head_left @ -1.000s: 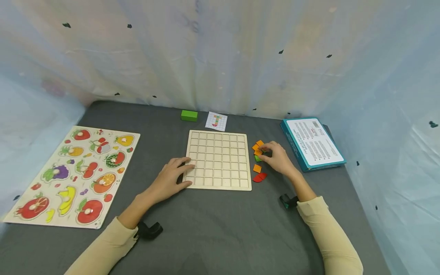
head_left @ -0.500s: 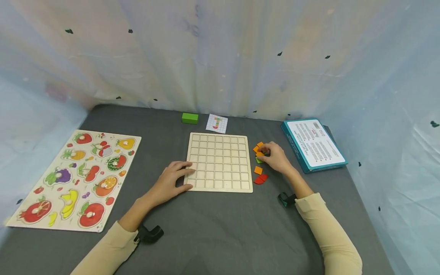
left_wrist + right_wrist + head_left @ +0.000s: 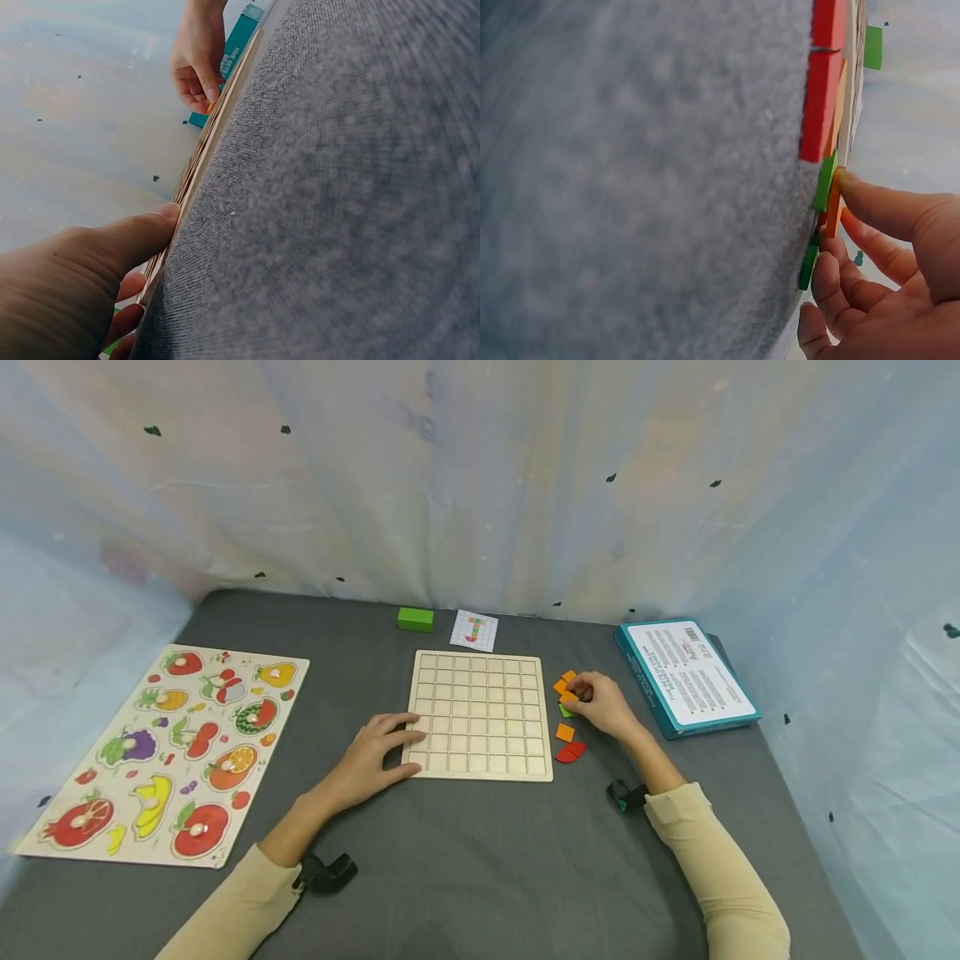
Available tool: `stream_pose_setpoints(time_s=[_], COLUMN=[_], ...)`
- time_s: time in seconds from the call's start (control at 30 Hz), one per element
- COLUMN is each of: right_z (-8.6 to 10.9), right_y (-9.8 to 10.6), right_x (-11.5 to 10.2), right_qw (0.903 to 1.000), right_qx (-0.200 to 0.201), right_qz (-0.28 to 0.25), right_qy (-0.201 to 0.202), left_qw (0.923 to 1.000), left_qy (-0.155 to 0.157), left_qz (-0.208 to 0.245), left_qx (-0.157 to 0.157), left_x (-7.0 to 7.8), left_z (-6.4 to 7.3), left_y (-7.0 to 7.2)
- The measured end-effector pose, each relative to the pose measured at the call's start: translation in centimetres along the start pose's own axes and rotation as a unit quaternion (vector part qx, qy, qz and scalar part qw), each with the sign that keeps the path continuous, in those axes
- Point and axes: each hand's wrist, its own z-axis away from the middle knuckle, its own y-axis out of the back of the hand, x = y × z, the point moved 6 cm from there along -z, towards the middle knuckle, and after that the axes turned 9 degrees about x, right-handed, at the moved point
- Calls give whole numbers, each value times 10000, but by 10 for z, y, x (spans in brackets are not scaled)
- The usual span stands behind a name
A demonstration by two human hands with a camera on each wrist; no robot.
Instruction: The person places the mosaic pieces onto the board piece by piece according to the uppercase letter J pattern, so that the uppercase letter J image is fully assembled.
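Note:
My left hand (image 3: pixel 365 753) rests on the left edge of a pale wooden grid board (image 3: pixel 480 717), fingers spread over its rim; in the left wrist view the thumb lies along that edge. Just right of the board, my right hand (image 3: pixel 602 702) pinches an orange square tile (image 3: pixel 835 211) between thumb and fingertips. Around it lie more orange tiles (image 3: pixel 561 686), a light green tile (image 3: pixel 566 711) and, in the right wrist view, a dark green tile (image 3: pixel 808 264). Nearer the front are a lone orange tile (image 3: pixel 566 732) and two red curved-edge tiles (image 3: pixel 571 752).
Behind the board lie a printed pattern card (image 3: pixel 474 631) and a green block (image 3: pixel 416 619). A fruit peg puzzle (image 3: pixel 258 760) fills the left side. A teal box (image 3: pixel 686 675) stands at the right rear. A pale curtain (image 3: pixel 480 485) encloses the grey table.
The head view has tilted slightly, shifting everything a little down. My right hand stays over the orange tiles, its fingertips now on one tile. My left hand keeps its place on the board.

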Motion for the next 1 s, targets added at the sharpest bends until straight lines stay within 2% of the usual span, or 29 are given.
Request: stream_pose_setpoints(time_s=[0.3,0.47,0.57,0.77,0.87,1.0], right_z=[-5,-18,-30,-54,-65,-77], right_y=[3,-4,-16,-49,-65,-80], right_x=[-8,-22,-38,-81,-99,-114], right_qw=[9989,9963,9920,9776,9725,9735], right_qx=[188,143,-65,-862,-1172,-1311], right_qz=[-341,-648,-1064,-1767,-1863,-1654], right_qy=[268,547,682,754,760,884], left_qw=[10000,10000,10000,9998,9997,9995], left_qy=[57,53,55,25,45,108], left_qz=[-17,-28,-60,-195,-243,-273], left_qx=[-56,-36,-52,-54,-47,-87], left_x=[-1,0,0,0,0,1], left_z=[0,0,1,2,2,1], left_y=[1,3,3,2,1,0])
